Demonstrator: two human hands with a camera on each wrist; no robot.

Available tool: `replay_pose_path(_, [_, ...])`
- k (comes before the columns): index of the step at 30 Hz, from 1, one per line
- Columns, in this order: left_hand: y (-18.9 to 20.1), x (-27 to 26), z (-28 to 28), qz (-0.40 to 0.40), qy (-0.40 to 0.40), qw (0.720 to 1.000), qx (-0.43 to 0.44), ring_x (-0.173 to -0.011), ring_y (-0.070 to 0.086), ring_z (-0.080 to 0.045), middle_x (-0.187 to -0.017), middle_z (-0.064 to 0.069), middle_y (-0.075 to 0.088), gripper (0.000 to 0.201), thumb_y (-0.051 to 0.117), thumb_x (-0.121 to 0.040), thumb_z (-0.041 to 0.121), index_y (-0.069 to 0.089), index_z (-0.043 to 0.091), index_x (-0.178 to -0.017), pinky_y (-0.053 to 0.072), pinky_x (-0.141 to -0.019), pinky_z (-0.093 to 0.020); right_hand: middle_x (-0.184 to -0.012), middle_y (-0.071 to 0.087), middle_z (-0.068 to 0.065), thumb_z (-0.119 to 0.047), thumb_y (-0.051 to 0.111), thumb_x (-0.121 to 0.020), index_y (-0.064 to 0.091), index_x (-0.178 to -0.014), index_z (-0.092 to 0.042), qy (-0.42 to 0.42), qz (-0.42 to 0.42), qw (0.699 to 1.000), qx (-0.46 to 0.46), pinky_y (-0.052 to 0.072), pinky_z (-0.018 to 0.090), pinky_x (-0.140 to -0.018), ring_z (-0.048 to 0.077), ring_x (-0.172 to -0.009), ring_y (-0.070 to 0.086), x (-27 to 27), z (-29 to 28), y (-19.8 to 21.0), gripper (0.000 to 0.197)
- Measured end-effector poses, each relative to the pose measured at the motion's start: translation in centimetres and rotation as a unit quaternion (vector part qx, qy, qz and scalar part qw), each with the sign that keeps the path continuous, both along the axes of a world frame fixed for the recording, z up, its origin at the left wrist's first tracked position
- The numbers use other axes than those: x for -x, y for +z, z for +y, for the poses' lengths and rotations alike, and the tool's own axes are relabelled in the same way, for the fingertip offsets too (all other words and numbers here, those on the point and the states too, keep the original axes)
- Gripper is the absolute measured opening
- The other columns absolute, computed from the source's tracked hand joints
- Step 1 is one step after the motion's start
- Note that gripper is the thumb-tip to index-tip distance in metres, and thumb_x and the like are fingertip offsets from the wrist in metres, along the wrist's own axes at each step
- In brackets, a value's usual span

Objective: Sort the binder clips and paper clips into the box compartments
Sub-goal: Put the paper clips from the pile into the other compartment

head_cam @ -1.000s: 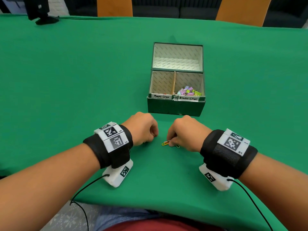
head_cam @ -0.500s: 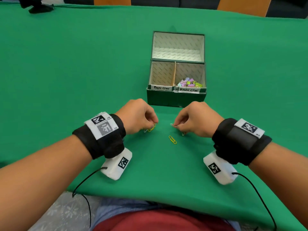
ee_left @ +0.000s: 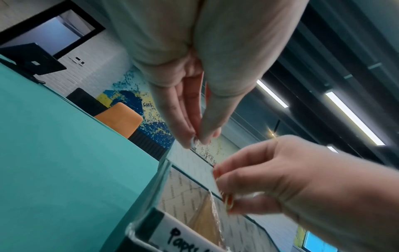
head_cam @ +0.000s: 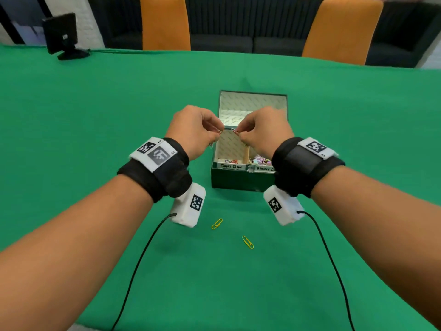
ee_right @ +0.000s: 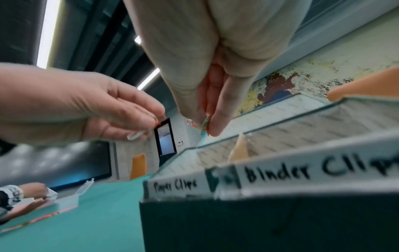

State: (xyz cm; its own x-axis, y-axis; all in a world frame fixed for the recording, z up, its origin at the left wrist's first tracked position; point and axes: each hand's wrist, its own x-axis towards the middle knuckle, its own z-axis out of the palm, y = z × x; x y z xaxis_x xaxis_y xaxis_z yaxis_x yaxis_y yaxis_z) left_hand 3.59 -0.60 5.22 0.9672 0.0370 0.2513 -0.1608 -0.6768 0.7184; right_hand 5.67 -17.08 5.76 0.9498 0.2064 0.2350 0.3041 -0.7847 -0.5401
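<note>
Pinching small wire paper clips (ee_right: 197, 124) between thumb and fingers (ee_right: 218, 119) of the right hand (head_cam: 263, 132), over the left front compartment of the dark green open cardboard box (head_cam: 241, 180). Pinching too with the left hand (head_cam: 193, 130), fingers (ee_left: 183, 122) pressed tip to thumb tip on something thin and blurred; likely another clip, though not telling for sure. Holding both hands close together, fingertips nearly meeting, raised above the box and not touching it.

Showing a few red clips (head_cam: 231, 161) already lying in the compartment labelled "Paper Clips", and a heap of pastel binder clips (head_cam: 260, 160) in the one labelled "Binder Clips" beside it, a tan divider standing between the two. Standing open behind them, the white-lined lid.

Lying on the green-covered table (head_cam: 95, 115), in front of the box and well apart from it: two yellow paper clips (head_cam: 217, 223), near each other but not touching. Standing at the far edge, two orange chair backs (head_cam: 164, 22) and a small black monitor (head_cam: 62, 34).
</note>
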Motion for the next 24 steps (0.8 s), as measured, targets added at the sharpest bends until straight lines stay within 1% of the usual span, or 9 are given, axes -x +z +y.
replay_pose_path(2, [0.0, -0.3, -0.1, -0.005, 0.017, 1.0, -0.003, -0.06, 0.06, -0.007, -0.068, 0.005, 0.067, 0.018, 0.072, -0.078, 0.005, 0.071, 0.023, -0.078, 0.049, -0.063, -0.02, -0.086, 0.075, 0.005, -0.009, 0.067, -0.083, 0.078, -0.085, -0.016, 0.0, 0.028, 0.999, 0.038, 0.057, 0.033, -0.079, 0.019, -0.081, 0.068, -0.7, 0.5, -1.2, 0.013])
replay_pose_path(5, [-0.2, -0.5, -0.5, -0.005, 0.02, 1.0, -0.008, -0.065, 0.062, -0.008, -0.073, 0.006, 0.069, 0.018, 0.071, -0.079, 0.006, 0.072, 0.024, -0.079, 0.049, -0.068, -0.021, -0.086, 0.075, 0.004, -0.015, 0.072, -0.084, 0.078, -0.09, -0.015, 0.02, 0.063, 0.996, 0.064, 0.055, 0.029, -0.08, 0.016, -0.078, 0.066, -0.7, 0.7, -2.0, 0.009])
replay_pose_path(9, [-0.2, -0.9, -1.4, -0.018, 0.017, 1.0, -0.007, -0.073, 0.065, -0.008, -0.076, 0.006, 0.07, 0.017, 0.071, -0.079, 0.006, 0.073, 0.023, -0.08, 0.052, -0.072, -0.021, -0.067, 0.064, -0.006, -0.021, 0.068, -0.088, 0.077, -0.094, -0.017, 0.011, 0.035, 0.999, -0.011, 0.045, 0.022, -0.069, 0.009, -0.063, 0.057, 0.5, -0.3, -0.8, 0.012])
replay_pose_path(12, [-0.2, -1.0, -2.3, -0.033, 0.0, 0.999, -0.033, -0.073, 0.063, -0.006, -0.075, 0.007, 0.068, 0.016, 0.069, -0.079, 0.006, 0.072, 0.022, -0.082, 0.052, -0.072, -0.022, -0.061, 0.062, -0.013, -0.022, 0.066, -0.089, 0.076, -0.089, -0.02, 0.011, 0.013, 0.998, -0.059, 0.049, 0.02, -0.065, 0.005, -0.058, 0.06, 2.8, -1.7, -0.4, 0.011])
replay_pose_path(15, [-1.0, -0.8, -2.9, 0.017, -0.061, 0.994, -0.091, -0.077, 0.064, -0.008, -0.08, 0.007, 0.069, 0.016, 0.071, -0.079, 0.009, 0.071, 0.023, -0.085, 0.055, -0.08, -0.028, -0.06, 0.066, -0.011, -0.023, 0.067, -0.087, 0.076, -0.083, -0.022, 0.034, 0.034, 0.996, -0.077, 0.053, 0.02, -0.064, 0.002, -0.051, 0.059, 5.5, -3.0, -1.7, 0.01])
replay_pose_path(17, [-1.7, -0.4, -3.3, 0.052, -0.092, 0.986, -0.129, -0.082, 0.064, -0.01, -0.086, 0.007, 0.068, 0.013, 0.072, -0.08, 0.017, 0.07, 0.027, -0.089, 0.054, -0.083, -0.031, -0.061, 0.066, -0.012, -0.027, 0.068, -0.084, 0.076, -0.082, -0.024, 0.064, 0.069, 0.995, -0.02, 0.052, 0.021, -0.067, -0.001, -0.053, 0.059, 7.2, -3.6, -3.2, 0.008])
replay_pose_path(20, [-2.1, 0.8, -3.5, 0.024, -0.105, 0.98, -0.167, -0.081, 0.058, -0.011, -0.09, 0.009, 0.064, 0.015, 0.069, -0.081, 0.023, 0.069, 0.029, -0.095, 0.049, -0.082, -0.028, -0.073, 0.071, -0.011, -0.046, 0.07, -0.077, 0.075, -0.087, -0.03, 0.095, 0.132, 0.981, 0.106, 0.054, 0.027, -0.074, 0.006, -0.069, 0.065, 9.1, -4.3, -5.3, 0.019])
replay_pose_path(22, [-2.2, 2.3, -3.5, 0.0, -0.117, 0.975, -0.187, -0.077, 0.056, -0.01, -0.085, 0.01, 0.063, 0.013, 0.066, -0.081, 0.023, 0.069, 0.029, -0.093, 0.047, -0.077, -0.026, -0.078, 0.071, -0.012, -0.055, 0.071, -0.071, 0.073, -0.091, -0.033, 0.1, 0.164, 0.971, 0.145, 0.054, 0.029, -0.077, 0.008, -0.076, 0.065, 10.0, -4.8, -6.1, 0.03])
replay_pose_path(24, [-2.6, 3.8, -3.1, 0.016, -0.132, 0.969, -0.207, -0.074, 0.058, -0.009, -0.077, 0.013, 0.062, 0.01, 0.065, -0.081, 0.024, 0.068, 0.03, -0.089, 0.049, -0.074, -0.026, -0.078, 0.071, -0.015, -0.059, 0.073, -0.066, 0.072, -0.095, -0.035, 0.107, 0.183, 0.964, 0.16, 0.054, 0.029, -0.078, 0.007, -0.078, 0.064, 10.6, -5.2, -6.5, 0.038])
